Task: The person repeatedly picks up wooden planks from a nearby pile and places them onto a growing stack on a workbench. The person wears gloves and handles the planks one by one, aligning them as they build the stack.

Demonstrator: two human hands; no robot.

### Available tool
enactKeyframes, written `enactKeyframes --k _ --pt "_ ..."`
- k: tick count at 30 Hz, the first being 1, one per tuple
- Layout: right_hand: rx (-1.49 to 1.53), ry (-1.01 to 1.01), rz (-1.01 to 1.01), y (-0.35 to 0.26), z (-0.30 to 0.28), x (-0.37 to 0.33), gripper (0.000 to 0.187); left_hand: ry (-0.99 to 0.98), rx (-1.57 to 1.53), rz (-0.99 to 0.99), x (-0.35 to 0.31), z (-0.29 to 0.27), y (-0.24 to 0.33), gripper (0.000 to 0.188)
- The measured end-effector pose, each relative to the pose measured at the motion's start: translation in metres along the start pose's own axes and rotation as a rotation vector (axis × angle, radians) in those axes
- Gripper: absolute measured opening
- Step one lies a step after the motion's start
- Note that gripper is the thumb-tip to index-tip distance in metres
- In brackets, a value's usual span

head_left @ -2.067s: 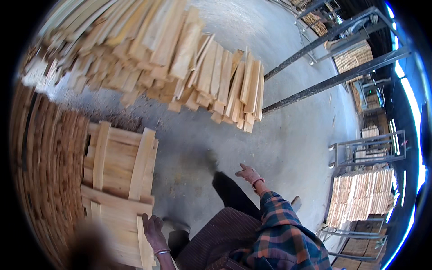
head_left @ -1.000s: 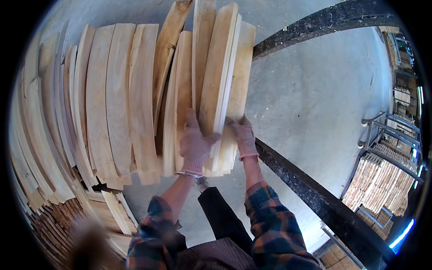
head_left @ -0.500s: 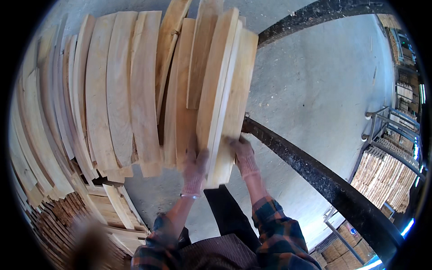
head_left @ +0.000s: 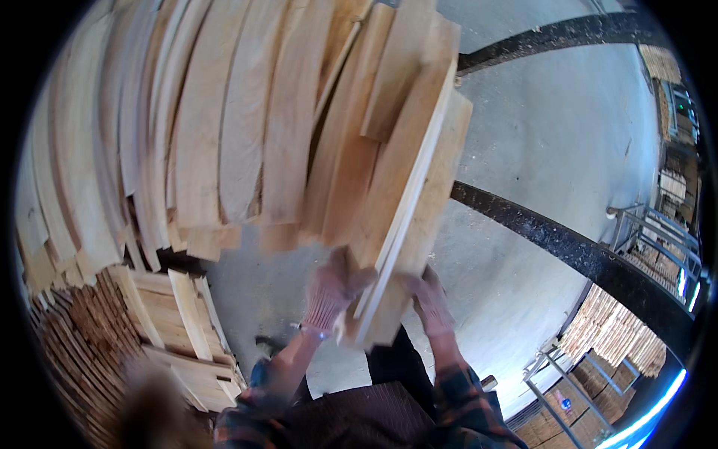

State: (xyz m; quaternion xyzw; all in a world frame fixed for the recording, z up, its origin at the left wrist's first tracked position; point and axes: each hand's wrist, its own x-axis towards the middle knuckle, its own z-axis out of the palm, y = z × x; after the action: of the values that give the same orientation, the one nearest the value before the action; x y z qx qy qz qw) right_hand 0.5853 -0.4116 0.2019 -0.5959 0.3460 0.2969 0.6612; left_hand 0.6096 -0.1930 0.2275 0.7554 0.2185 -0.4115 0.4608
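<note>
The left hand (head_left: 329, 292), wearing a pinkish knit glove, is clasping the left side of a narrow bundle of boards (head_left: 396, 217) near its close end. The right hand (head_left: 428, 299), gloved alike, is gripping the opposite side, its partly curled fingers blurring. Both hands are bending around the wood, with the bundle filling the space between them. A band is circling the left wrist, and plaid sleeves (head_left: 467, 408) are covering the forearms.

The bundle is slanting up and to the right, its near end jutting past the hands above the dark trousers (head_left: 400, 367). A shorter board (head_left: 399, 82) is lying just left of it, and a broad pile of pale planks (head_left: 250, 120) is spreading farther left. Whether the bundle is resting on the pile is hard to tell.

Two black metal bars (head_left: 565, 251) are extending rightward over the grey floor (head_left: 538, 157). Slatted wooden panels (head_left: 183, 314) are lying at lower left, beside a stack of brown-edged wood (head_left: 67, 352). Along the right, a metal frame (head_left: 643, 217) is standing near stacked lumber (head_left: 613, 329).
</note>
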Motion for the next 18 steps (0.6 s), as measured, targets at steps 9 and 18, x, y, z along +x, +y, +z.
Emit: enactKeyframes --k 9,18 --pt "0.284 0.126 0.121 0.009 -0.011 -0.086 0.062 0.008 -0.427 0.174 -0.112 0.036 -0.012 0.095" --pt "-0.096 -0.062 0.334 -0.051 0.041 -0.301 0.067 -0.201 -0.951 -0.252 -0.350 0.097 -0.030 0.105"
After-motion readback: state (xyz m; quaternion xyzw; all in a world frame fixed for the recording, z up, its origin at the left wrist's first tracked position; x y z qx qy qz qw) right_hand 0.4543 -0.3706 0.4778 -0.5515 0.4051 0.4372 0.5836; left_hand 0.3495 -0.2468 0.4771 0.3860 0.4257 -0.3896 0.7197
